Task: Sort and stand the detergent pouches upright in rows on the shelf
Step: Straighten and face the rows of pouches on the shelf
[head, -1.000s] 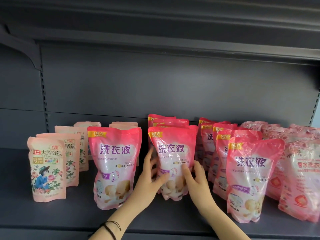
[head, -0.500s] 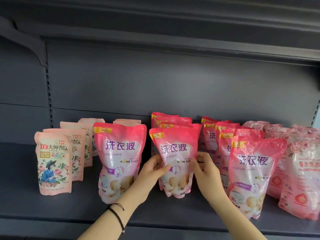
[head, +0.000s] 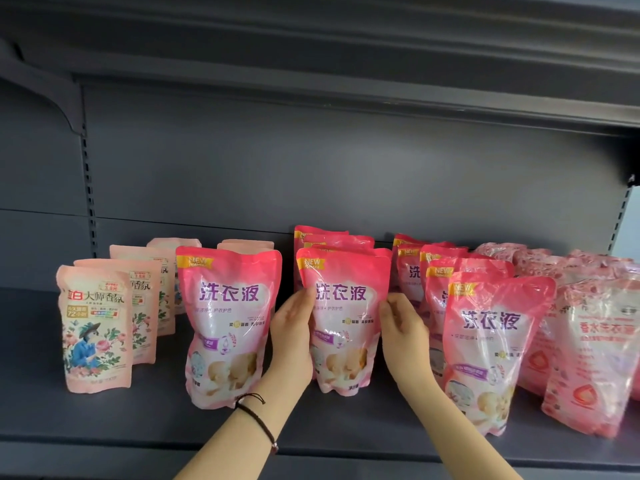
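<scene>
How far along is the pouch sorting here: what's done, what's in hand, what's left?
Done: the pale floral pouches stand in rows at the left, and the bright pink pouches stand in files. In hand: the left hand and right hand grip the sides of the front middle pouch. Left: the clear-wrapped pouches at the right lean unevenly and look unsorted.

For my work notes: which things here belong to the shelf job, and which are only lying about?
Job: middle pink pouch, held by left hand and right hand; floral pouches; red-patterned pouches; shelf.
Only there: black wrist cord; upper shelf.
</scene>
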`<state>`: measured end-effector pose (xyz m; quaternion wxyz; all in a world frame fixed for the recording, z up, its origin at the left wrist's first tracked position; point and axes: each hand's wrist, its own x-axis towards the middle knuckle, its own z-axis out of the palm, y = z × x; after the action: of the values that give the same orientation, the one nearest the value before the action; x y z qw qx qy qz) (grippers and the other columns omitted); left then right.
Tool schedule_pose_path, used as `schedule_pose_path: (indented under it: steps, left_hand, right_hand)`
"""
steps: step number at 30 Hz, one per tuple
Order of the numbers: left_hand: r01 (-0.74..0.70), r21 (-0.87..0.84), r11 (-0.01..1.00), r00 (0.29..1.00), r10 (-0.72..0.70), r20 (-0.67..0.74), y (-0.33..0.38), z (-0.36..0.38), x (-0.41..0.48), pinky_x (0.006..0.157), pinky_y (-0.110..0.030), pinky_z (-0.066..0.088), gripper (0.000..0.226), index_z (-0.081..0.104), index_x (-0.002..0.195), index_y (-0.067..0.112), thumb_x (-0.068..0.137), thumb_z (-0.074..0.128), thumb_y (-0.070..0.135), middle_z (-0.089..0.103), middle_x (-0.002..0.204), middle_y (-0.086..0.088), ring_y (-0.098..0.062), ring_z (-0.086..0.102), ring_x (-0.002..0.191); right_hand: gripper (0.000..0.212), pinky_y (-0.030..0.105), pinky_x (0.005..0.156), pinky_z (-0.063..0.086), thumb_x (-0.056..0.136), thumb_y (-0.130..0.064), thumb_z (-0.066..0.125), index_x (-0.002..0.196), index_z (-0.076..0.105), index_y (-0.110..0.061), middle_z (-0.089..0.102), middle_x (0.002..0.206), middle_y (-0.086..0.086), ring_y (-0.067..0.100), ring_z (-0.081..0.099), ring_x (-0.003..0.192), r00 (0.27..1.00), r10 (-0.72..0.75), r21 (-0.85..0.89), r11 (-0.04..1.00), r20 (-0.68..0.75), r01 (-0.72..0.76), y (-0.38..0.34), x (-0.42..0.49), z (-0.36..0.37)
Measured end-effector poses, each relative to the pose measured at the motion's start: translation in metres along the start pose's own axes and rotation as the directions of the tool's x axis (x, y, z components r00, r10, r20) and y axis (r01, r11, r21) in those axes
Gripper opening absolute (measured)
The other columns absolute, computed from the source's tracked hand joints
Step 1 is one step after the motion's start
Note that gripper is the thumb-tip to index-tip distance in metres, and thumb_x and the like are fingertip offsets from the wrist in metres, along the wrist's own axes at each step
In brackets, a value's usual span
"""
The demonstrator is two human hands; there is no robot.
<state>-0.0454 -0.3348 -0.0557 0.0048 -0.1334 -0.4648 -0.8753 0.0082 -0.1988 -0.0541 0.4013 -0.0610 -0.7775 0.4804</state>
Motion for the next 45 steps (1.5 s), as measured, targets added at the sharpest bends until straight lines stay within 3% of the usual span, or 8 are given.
schedule_pose_path:
  steps: [4, 7, 14, 18, 24, 32, 39, 45]
  left_hand:
    - [0.079, -0.130, 0.988, 0.997, -0.079, 0.005, 0.000, 0.005, 0.003, 0.095, -0.049, 0.050, 0.063, 0.063, 0.112, 0.001, 0.069, 0.077, 0.044, 0.070, 0.112, -0.017, -0.030, 0.067, 0.105]
    - [0.048, -0.104, 0.993, 0.998, -0.043, 0.052, -0.001, 0.001, 0.004, 0.086, -0.042, 0.053, 0.042, 0.068, 0.097, 0.008, 0.072, 0.072, 0.042, 0.073, 0.104, -0.012, -0.025, 0.069, 0.099]
    - [-0.137, 0.341, 0.930, 0.991, 0.132, 0.038, 0.001, -0.009, -0.010, 0.075, -0.014, 0.050, 0.020, 0.067, 0.103, 0.024, 0.098, 0.049, 0.030, 0.073, 0.095, 0.010, 0.000, 0.067, 0.096]
    - [-0.164, 0.520, 0.838, 0.967, 0.034, 0.252, 0.000, -0.020, -0.035, 0.077, -0.003, 0.044, 0.032, 0.049, 0.131, 0.035, 0.100, 0.046, 0.027, 0.061, 0.113, 0.028, 0.019, 0.056, 0.101]
    - [-0.283, 0.831, 0.479, 0.919, -0.112, 0.377, 0.047, -0.048, -0.065, 0.083, -0.012, 0.050, 0.035, 0.048, 0.132, 0.035, 0.097, 0.047, 0.041, 0.061, 0.109, 0.024, 0.010, 0.059, 0.093]
    - [-0.574, 0.652, -0.495, 0.798, -0.160, 0.581, 0.183, -0.071, -0.057, 0.068, -0.027, 0.043, 0.035, 0.056, 0.102, 0.033, 0.089, 0.042, 0.062, 0.058, 0.073, 0.010, -0.012, 0.051, 0.072]
    - [-0.542, 0.297, -0.786, 0.651, -0.168, 0.741, 0.250, -0.107, -0.005, 0.049, -0.024, 0.028, 0.049, 0.056, 0.115, 0.034, 0.090, 0.030, 0.067, 0.058, 0.071, 0.011, -0.012, 0.059, 0.069]
    - [-0.504, 0.204, -0.839, 0.586, -0.159, 0.795, 0.256, -0.115, 0.033, 0.053, -0.026, 0.033, 0.058, 0.053, 0.114, 0.032, 0.089, 0.018, 0.071, 0.064, 0.091, 0.009, -0.014, 0.063, 0.084]
  right_hand:
    - [0.022, 0.020, 0.057, 0.043, 0.100, -0.012, 0.043, 0.084, 0.056, -0.021, 0.064, 0.075, -0.004, 0.006, 0.058, 0.067, 0.998, 0.033, 0.058, 0.998, -0.058, -0.029, 0.001, 0.003, 0.003]
    - [0.016, 0.019, 0.058, 0.042, 0.099, -0.012, 0.044, 0.091, 0.058, -0.016, 0.064, 0.077, -0.006, 0.008, 0.059, 0.069, 0.998, 0.017, 0.047, 0.999, -0.065, -0.014, 0.002, 0.001, 0.002]
    - [0.048, 0.031, 0.092, 0.049, 0.091, -0.010, 0.058, 0.135, 0.040, -0.013, 0.043, 0.135, 0.002, 0.017, 0.052, 0.115, 0.964, -0.262, -0.222, 0.938, 0.044, 0.265, -0.005, -0.004, -0.010]
    - [0.059, 0.029, 0.102, 0.036, 0.089, -0.007, 0.061, 0.141, 0.034, -0.008, 0.029, 0.147, 0.009, 0.023, 0.036, 0.133, 0.926, -0.372, -0.315, 0.873, 0.066, 0.373, -0.012, -0.003, -0.020]
    - [0.032, 0.040, 0.089, 0.048, 0.084, -0.009, 0.066, 0.115, 0.058, -0.009, 0.052, 0.123, 0.007, 0.028, 0.047, 0.114, 0.827, -0.521, -0.527, 0.651, 0.213, 0.546, -0.043, -0.001, -0.036]
    - [0.021, 0.040, 0.069, 0.053, 0.080, -0.020, 0.067, 0.100, 0.069, -0.014, 0.063, 0.101, 0.007, 0.030, 0.060, 0.089, 0.611, -0.527, -0.630, 0.173, 0.590, 0.757, -0.131, 0.030, -0.034]
    - [0.041, 0.032, 0.091, 0.042, 0.096, -0.037, 0.043, 0.135, 0.045, -0.028, 0.047, 0.131, -0.002, 0.020, 0.045, 0.121, 0.545, -0.314, -0.595, -0.084, 0.777, 0.799, -0.178, 0.020, 0.012]
    - [0.041, 0.036, 0.090, 0.046, 0.094, -0.030, 0.045, 0.134, 0.043, -0.026, 0.050, 0.125, -0.001, 0.021, 0.048, 0.117, 0.552, -0.264, -0.582, -0.048, 0.791, 0.812, -0.191, 0.027, 0.051]
